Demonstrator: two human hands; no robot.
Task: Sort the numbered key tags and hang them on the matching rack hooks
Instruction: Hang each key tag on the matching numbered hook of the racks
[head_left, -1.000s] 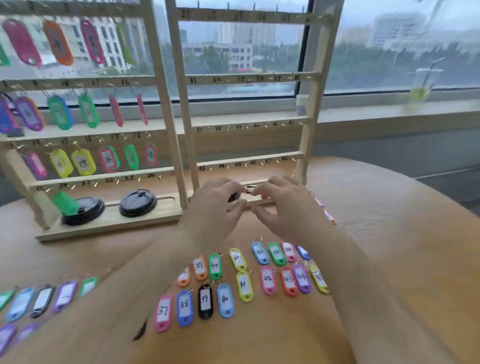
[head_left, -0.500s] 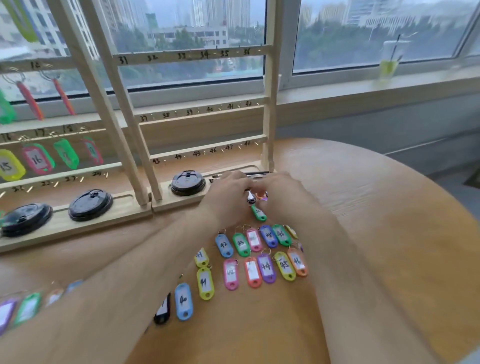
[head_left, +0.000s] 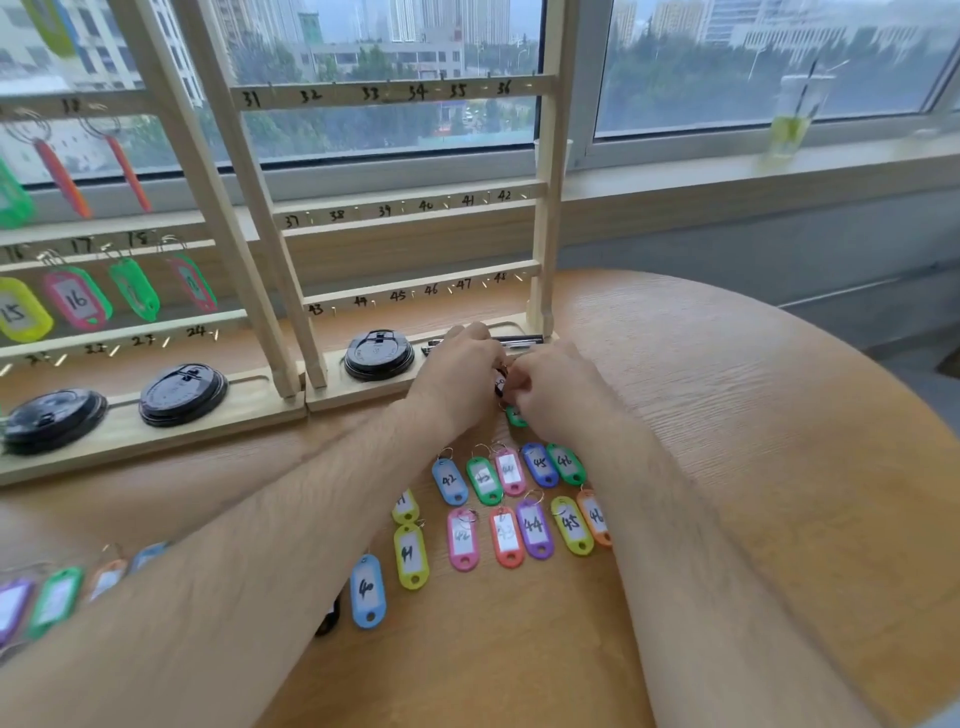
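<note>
Fingertips (head_left: 511, 385) of both hands are curled in and pinched together at centre frame on a small key tag (head_left: 500, 383) and its ring, mostly hidden; a green tag (head_left: 516, 417) shows just below the right hand (head_left: 558, 387), and the left hand (head_left: 457, 374) meets it from the other side. The tag is likely light, stiff plastic with a slippery face, so the ring or the edges look best to pinch. Half a second ago the scene was much the same; both hands remain at the base of the rack (head_left: 545, 234), the green tag sitting slightly higher.

The head view looks forward and down, close over the table (head_left: 753, 441), toward the rack (head_left: 384, 210).
</note>
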